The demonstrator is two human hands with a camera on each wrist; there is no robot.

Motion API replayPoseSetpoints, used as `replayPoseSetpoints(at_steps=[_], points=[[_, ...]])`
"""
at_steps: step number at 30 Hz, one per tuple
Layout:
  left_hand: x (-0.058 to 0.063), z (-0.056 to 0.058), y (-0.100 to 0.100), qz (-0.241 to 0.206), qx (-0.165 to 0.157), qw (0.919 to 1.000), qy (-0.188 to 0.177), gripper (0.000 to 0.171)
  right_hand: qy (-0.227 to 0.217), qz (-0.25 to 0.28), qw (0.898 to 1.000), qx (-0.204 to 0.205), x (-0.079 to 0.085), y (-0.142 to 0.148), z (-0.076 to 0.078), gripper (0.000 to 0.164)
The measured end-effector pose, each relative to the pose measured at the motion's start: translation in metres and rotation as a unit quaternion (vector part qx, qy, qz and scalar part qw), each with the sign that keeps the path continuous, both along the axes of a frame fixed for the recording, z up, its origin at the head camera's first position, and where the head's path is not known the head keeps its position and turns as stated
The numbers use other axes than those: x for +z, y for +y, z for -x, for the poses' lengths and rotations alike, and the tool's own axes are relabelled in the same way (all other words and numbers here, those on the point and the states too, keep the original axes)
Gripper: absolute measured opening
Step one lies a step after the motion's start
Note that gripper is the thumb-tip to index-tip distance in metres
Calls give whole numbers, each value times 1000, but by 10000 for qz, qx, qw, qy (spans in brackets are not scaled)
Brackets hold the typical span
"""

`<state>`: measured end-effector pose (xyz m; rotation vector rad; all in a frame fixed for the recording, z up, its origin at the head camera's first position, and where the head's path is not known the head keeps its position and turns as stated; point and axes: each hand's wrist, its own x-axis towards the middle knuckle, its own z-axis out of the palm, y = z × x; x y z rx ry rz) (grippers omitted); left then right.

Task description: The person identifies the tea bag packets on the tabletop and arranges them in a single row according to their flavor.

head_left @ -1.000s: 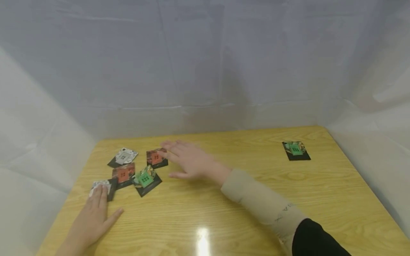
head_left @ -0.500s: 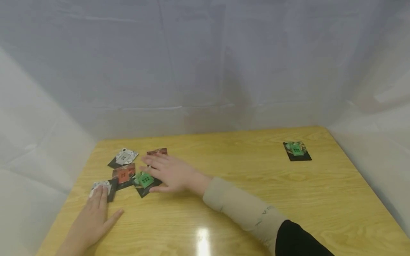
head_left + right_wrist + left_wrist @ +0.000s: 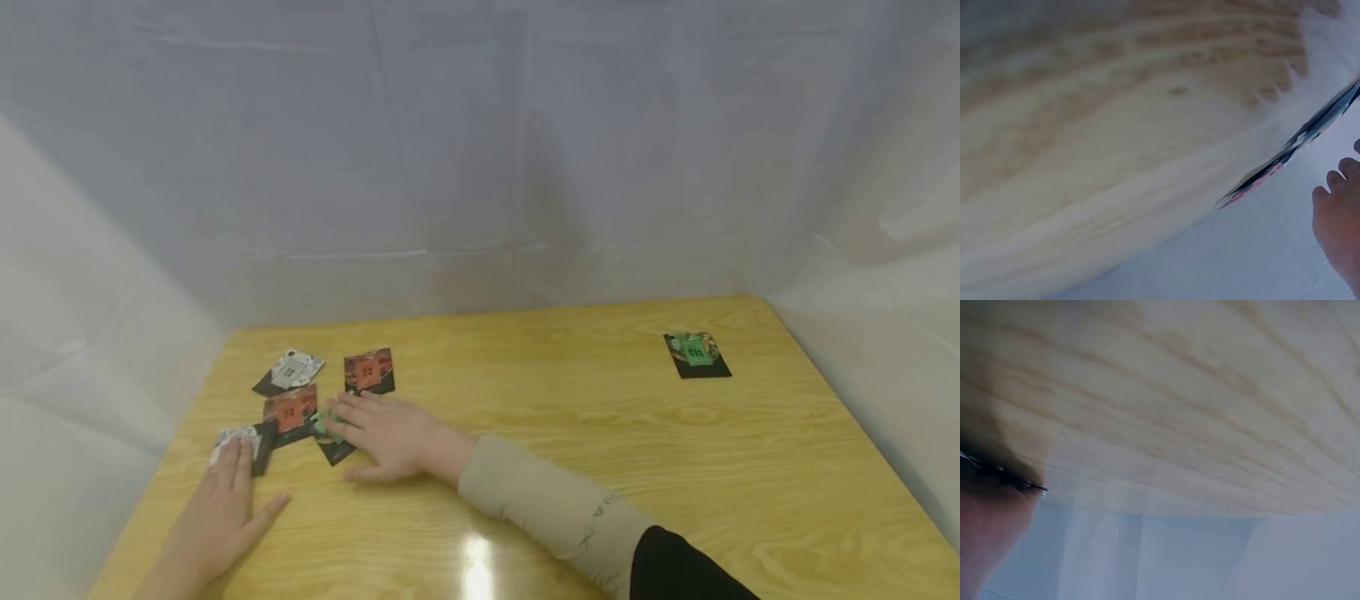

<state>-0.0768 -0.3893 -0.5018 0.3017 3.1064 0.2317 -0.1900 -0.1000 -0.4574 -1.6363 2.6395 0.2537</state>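
Note:
My left hand (image 3: pixel 217 508) rests with straight fingertips on a small flat packet (image 3: pixel 264 442), black with a pale grey-white print. In the left wrist view, part of that hand (image 3: pixel 991 531) shows at the left edge. My right hand (image 3: pixel 390 437), fingers spread, lies over a green-and-black packet (image 3: pixel 335 452) and hides much of it. Between the hands, a red-and-black packet (image 3: pixel 291 411) overlaps the left one's corner. Another red packet (image 3: pixel 368 370) lies just beyond my right fingertips. The right wrist view shows packets edge-on (image 3: pixel 1285 159) beside the right hand (image 3: pixel 1341 219).
A second grey-white packet (image 3: pixel 291 372) lies at the back left of the wooden table (image 3: pixel 540 383). Far off at the back right sits another green packet (image 3: pixel 697 353). Pale sheeting (image 3: pixel 480 167) stands behind the table and along both sides.
My right hand has moved left and toward me, past the back red packet and onto the green one. My left hand and the packets stay put.

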Motion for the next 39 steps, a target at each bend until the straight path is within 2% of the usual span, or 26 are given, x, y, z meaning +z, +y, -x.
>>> replayPoseSetpoints(at_steps=[11,20,25,39], points=[[0,0,0,35,11,10000,28,100,-166,-464,9985,-219,-13,2,-5,91],[0,0,0,57,-9,10000,5,99,-143,-543,9984,-111,-12,8,-8,96],[2,-1,2,102,-9,9999,106,98,-144,-551,9983,-114,-15,12,-7,97],[1,-1,3,111,-20,9998,192,98,-170,-362,9991,-105,-18,39,-4,96]])
